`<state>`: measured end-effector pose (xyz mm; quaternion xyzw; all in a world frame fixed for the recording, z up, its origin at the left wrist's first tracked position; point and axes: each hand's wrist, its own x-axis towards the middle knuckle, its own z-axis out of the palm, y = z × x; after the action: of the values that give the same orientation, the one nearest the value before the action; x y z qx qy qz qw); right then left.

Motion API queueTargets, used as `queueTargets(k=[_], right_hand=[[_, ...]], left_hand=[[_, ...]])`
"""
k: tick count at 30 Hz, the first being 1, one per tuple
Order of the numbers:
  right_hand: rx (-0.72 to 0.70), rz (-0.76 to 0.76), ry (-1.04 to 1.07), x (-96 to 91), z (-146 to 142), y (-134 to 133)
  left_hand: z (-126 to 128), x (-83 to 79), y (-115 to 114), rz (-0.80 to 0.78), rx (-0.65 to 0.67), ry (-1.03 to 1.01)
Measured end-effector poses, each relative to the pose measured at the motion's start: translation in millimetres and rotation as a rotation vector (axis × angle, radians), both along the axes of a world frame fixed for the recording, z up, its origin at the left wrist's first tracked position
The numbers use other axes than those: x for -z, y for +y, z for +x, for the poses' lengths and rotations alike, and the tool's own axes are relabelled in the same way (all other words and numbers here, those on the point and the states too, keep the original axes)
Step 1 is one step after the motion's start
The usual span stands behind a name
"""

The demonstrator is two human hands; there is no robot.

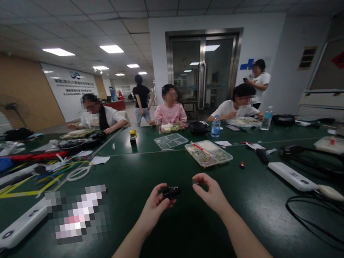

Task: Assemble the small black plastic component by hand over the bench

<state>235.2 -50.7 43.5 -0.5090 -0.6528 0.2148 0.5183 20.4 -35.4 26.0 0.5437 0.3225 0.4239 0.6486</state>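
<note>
My left hand [159,200] is closed round a small black block-shaped part [172,192], its right end sticking out past the fingertips. The part's exact kind is too small and dark to make out. To the right of it, a short gap away, my right hand [209,189] is curled with thumb and forefinger close together. A tiny greyish piece [195,182] shows at those fingertips, too small to name. Both hands are above the dark green table [189,247].
Beyond my hands lies a divided food tray [209,152] with red chopsticks. Its clear lid [171,141] is further back. White power strips [292,175] flank me, with cables [301,213] on the right. A water bottle [215,126] stands near people eating opposite.
</note>
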Motion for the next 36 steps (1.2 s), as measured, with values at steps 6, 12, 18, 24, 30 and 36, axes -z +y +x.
queueTargets(k=[6, 12, 18, 24, 30, 36], right_hand=[[-0.022, -0.009, -0.015, -3.1, -1.3, -1.0], [-0.021, -0.023, -0.045, -5.4, -3.0, -3.6], [-0.016, -0.063, -0.061, -8.1, -3.9, -5.1], [-0.073, -0.163, -0.059, -1.6, -3.3, -2.3], [-0.159, -0.065, -0.093, 1.1, -17.4, -4.4], [-0.158, -0.022, -0.14, 7.1, -31.9, -5.5]], left_hand=[[0.0, 3.5, 2.4, -0.003, 0.006, -0.033], [-0.8, 2.9, 2.0, 0.002, 0.009, -0.016], [-1.4, 1.1, 1.1, 0.001, 0.028, -0.033], [0.3, -0.1, 0.5, -0.007, 0.037, -0.063], [1.6, 0.1, 0.6, -0.015, 0.079, -0.075], [4.2, 3.5, 0.7, -0.002, 0.096, -0.078]])
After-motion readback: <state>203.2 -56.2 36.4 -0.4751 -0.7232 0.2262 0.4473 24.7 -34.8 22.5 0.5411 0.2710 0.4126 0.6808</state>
